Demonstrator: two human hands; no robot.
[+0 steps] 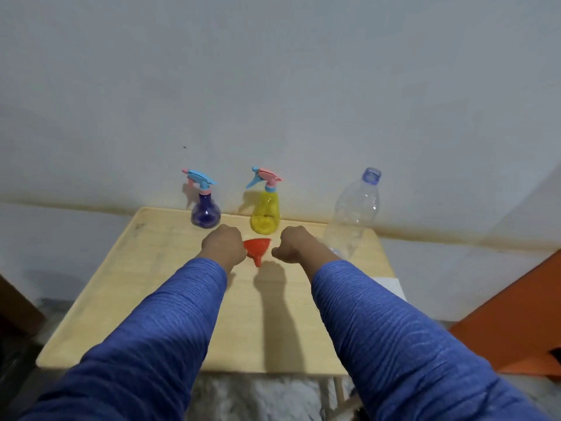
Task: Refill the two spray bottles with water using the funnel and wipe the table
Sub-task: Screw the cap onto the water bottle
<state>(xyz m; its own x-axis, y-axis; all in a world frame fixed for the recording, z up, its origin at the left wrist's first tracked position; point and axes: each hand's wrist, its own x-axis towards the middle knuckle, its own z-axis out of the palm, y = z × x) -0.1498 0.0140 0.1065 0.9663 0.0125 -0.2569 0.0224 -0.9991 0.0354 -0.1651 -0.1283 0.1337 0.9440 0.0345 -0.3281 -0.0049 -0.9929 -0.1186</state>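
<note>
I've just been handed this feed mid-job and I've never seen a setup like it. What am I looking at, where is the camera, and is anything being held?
There is no machine here: a person is working with two bare hands, in blue sleeves. The single picture comes from a wide-angle camera worn on the person's head, looking forward and down, so the arms reach in from the bottom edge.

On the small wooden table, near the wall, stand a purple spray bottle and a yellow spray bottle, both with their trigger tops on. To their right stands a clear plastic bottle with its cap off. A red funnel lies on its side between the hands.

The left hand and right hand both have their fingers curled, one on either side of the funnel. Neither appears to hold anything, though the left hand hides the funnel's near edge.
</note>
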